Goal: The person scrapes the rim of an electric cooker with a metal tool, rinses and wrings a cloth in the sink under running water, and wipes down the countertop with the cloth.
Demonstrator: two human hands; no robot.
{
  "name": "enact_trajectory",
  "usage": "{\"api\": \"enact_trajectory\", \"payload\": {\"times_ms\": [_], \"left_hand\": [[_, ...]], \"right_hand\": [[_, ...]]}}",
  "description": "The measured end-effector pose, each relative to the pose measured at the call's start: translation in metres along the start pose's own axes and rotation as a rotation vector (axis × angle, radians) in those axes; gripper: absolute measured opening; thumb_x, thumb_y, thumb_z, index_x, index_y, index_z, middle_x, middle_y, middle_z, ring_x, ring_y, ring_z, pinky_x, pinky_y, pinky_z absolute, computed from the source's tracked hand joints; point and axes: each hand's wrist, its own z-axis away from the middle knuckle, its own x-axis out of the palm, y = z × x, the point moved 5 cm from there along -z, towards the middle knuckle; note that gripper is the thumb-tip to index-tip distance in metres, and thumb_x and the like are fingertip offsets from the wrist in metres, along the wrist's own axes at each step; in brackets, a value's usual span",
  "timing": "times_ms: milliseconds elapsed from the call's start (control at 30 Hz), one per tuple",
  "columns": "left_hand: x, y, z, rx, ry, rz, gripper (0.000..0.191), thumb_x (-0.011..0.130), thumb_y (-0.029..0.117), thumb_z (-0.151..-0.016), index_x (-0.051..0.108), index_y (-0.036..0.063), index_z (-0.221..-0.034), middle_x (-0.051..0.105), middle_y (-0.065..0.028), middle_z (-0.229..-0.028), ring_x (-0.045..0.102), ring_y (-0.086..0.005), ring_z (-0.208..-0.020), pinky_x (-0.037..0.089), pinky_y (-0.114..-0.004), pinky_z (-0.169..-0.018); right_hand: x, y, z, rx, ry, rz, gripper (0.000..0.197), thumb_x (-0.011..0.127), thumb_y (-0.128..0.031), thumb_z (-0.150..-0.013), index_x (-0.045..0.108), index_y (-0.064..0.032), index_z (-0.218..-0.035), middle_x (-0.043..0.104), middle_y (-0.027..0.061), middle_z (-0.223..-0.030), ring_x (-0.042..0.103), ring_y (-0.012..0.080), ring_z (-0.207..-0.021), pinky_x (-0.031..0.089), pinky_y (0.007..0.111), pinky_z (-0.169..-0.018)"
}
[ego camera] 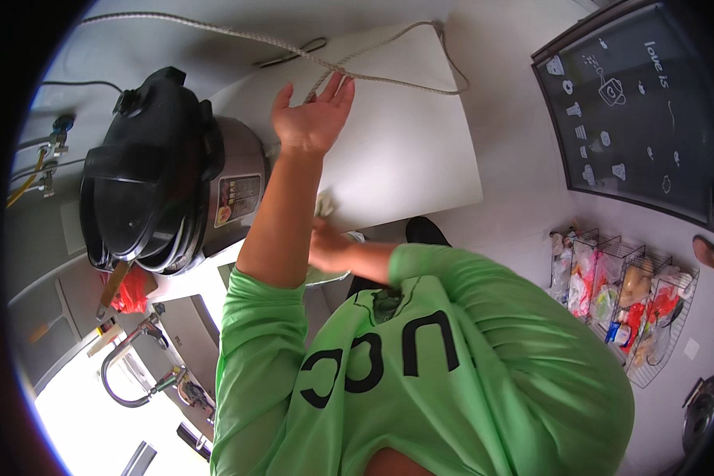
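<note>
My left hand (312,116) is raised over a flat white panel (404,143), palm up and fingers apart, holding nothing. A braided cord (404,84) loops across the panel and passes by its fingertips; contact between them cannot be told. Under my left forearm, my right hand (330,247) is blurred and partly hidden. Just beyond it, a pale crumpled piece, perhaps a cloth (324,204), lies against the panel's near edge. Whether my right hand grips this piece cannot be made out. An electric pressure cooker (238,172) with a black lid stands to the left of my left forearm.
A bin or bowl with a clear plastic liner (327,277) sits below my right hand. On the left are water valves (59,137), a sink faucet (116,357) and a red plastic bag (132,288). Wire baskets (645,309) with bagged goods and a dark decorated panel (636,131) are at right.
</note>
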Motion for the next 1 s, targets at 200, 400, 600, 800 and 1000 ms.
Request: {"api": "enact_trajectory", "payload": {"times_ms": [200,400,600,800,1000], "left_hand": [[0.001,0.004,0.013,0.114,0.162,0.068,0.077,0.045,0.03,-0.084,-0.01,0.021,-0.137,0.029,-0.0195,-0.132,0.025,-0.0421,-0.125,0.02,-0.054,-0.104],[0.002,0.005,0.012,0.024,0.076,0.028,0.069,0.042,0.03,-0.084,0.0,0.0138,-0.136,0.035,-0.0191,-0.124,0.031,-0.043,-0.122,0.021,-0.058,-0.102],[-0.007,0.008,0.018,0.047,0.056,0.027,0.05,0.041,0.031,-0.084,0.025,0.0004,-0.121,0.045,-0.0209,-0.109,0.041,-0.0389,-0.112,0.025,-0.056,-0.101],[-0.01,0.004,0.034,0.007,0.061,0.068,0.041,0.043,0.029,-0.084,0.035,-0.002,-0.109,0.049,-0.0195,-0.103,0.044,-0.0361,-0.11,0.028,-0.054,-0.101],[-0.012,0.006,0.037,-0.012,-0.016,0.102,0.042,0.045,0.028,-0.085,0.028,0.0024,-0.112,0.047,-0.0199,-0.103,0.045,-0.0374,-0.11,0.031,-0.055,-0.099]], "right_hand": [[0.008,-0.087,-0.012,0.008,-0.765,-0.466,0.036,0.051,-0.021,-0.081,0.052,-0.0094,-0.114,0.046,0.014,-0.126,0.042,0.032,-0.116,0.036,0.042,-0.095],[-0.095,-0.041,0.008,-0.276,0.077,-0.073,0.031,0.057,-0.004,-0.07,0.056,-0.0072,-0.101,0.058,0.0062,-0.104,0.055,0.0234,-0.096,0.04,0.04,-0.083],[-0.195,0.081,0.092,0.561,0.593,0.47,0.053,0.052,0.007,-0.068,0.047,-0.0044,-0.12,0.045,0.0145,-0.124,0.043,0.0337,-0.11,0.035,0.041,-0.091],[-0.18,0.141,0.061,0.939,0.451,0.788,0.05,0.05,-0.014,-0.081,0.039,-0.0057,-0.128,0.031,0.0158,-0.137,0.028,0.033,-0.126,0.021,0.048,-0.1],[-0.164,0.205,-0.06,0.604,0.324,0.666,0.045,0.048,-0.017,-0.079,0.046,-0.0116,-0.124,0.036,0.0062,-0.136,0.028,0.0218,-0.128,0.018,0.044,-0.102]]}}
